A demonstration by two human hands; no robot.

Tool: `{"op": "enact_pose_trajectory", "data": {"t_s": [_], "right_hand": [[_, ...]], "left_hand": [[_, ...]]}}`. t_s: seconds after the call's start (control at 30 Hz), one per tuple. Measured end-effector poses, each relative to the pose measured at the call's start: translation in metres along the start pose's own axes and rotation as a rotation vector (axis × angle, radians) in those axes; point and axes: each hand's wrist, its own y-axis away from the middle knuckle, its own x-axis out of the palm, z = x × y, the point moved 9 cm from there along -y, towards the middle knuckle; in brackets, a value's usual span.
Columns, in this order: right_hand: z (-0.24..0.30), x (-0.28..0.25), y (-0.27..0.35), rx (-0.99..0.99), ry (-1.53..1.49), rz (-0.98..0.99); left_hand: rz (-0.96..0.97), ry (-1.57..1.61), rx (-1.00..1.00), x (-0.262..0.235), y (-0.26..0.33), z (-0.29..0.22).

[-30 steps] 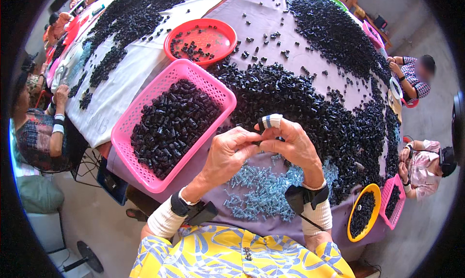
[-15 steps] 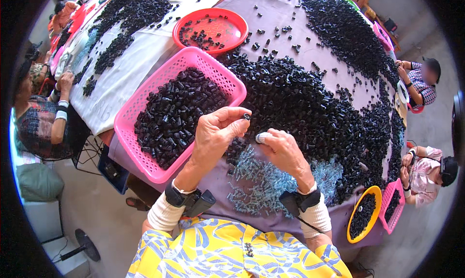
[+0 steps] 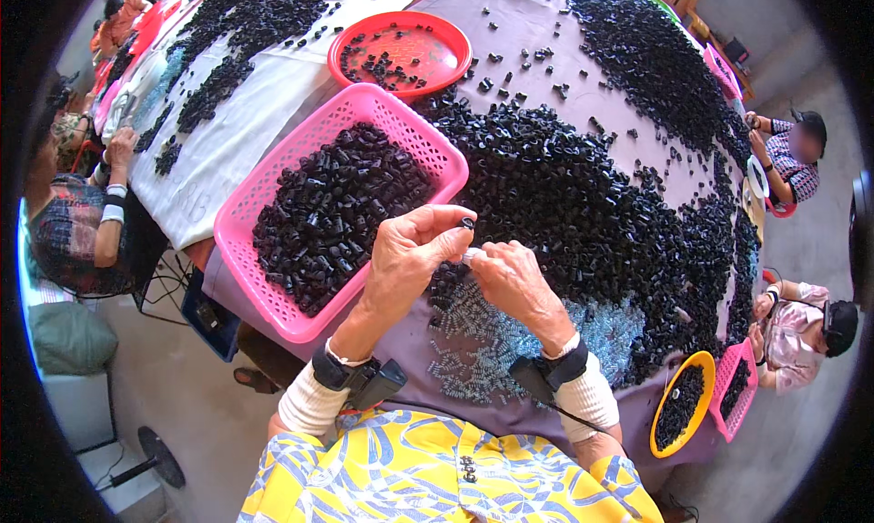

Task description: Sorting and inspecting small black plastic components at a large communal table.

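Between the thumb and forefinger of my left hand [image 3: 405, 257] is a small hollow black plastic piece [image 3: 467, 223]. My right hand [image 3: 517, 284] is just to the right and a little nearer, its fingertips pinched close below the piece; a pale covering shows at the fingertip. Whatever the right fingers hold is too small to make out. Under and beside the right hand lies a heap of small clear bluish springs [image 3: 482, 355]. Left of my hands stands a pink basket [image 3: 238, 215] filled with black pieces. A large pile of black pieces [image 3: 583, 213] spreads beyond.
A red round tray [image 3: 446, 45] with some black pieces stands behind the basket. To the right sit a yellow bowl [image 3: 663, 435] and a pink basket [image 3: 728, 421] holding black pieces. People work along the left and right table sides. A purple cloth [image 3: 401, 364] covers the table.
My right hand has moved left and closer to the left hand, its fingertips now just beneath the black piece. The left hand keeps its pinch almost in place.
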Motion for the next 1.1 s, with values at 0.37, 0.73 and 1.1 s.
{"op": "enact_pose_trajectory", "data": {"t_s": [0.37,0.73,1.1], "right_hand": [[-0.014,-0.044,0.008,0.055,-0.273,-0.206],[0.003,-0.098,0.017,-0.099,-0.223,-0.268],[-0.009,-0.109,0.031,-0.038,-0.270,-0.456]], "left_hand": [[0.020,-0.007,-0.058,0.007,0.005,0.016],[0.154,0.078,-0.188,0.043,0.006,0.035],[0.177,0.324,-0.272,0.055,0.002,0.043]]}}
